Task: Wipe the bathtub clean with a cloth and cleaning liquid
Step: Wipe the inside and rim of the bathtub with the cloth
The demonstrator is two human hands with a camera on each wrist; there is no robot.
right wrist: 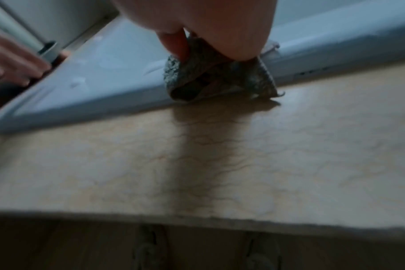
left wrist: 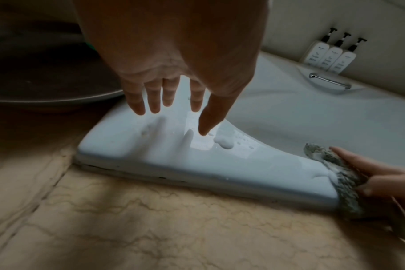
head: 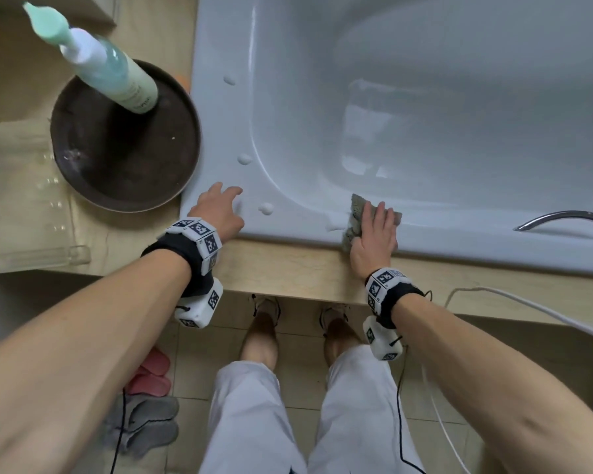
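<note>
The white bathtub [head: 288,230] fills the upper right of the head view. A grey cloth [head: 356,208] lies over its near rim. My right hand [head: 377,230] holds it there, fingers flat on top and thumb tucked into the fold at the rim's outer edge [right wrist: 173,42]. My left hand [head: 220,208] is spread over the tub's near-left corner, fingers straight, holding nothing. Three white blobs of cleaning liquid [head: 266,208] dot the left rim, the nearest just right of my left thumb [left wrist: 223,144]. The pump bottle of cleaning liquid [head: 113,73] stands on a dark round tray [head: 124,165].
A beige marble ledge [head: 288,271] borders the tub. A chrome grab handle [head: 562,218] sits on the near rim at right. Three white pump bottles [left wrist: 331,54] stand at the far corner. A white cable [head: 528,309] crosses the ledge. Slippers [head: 151,374] lie on the floor.
</note>
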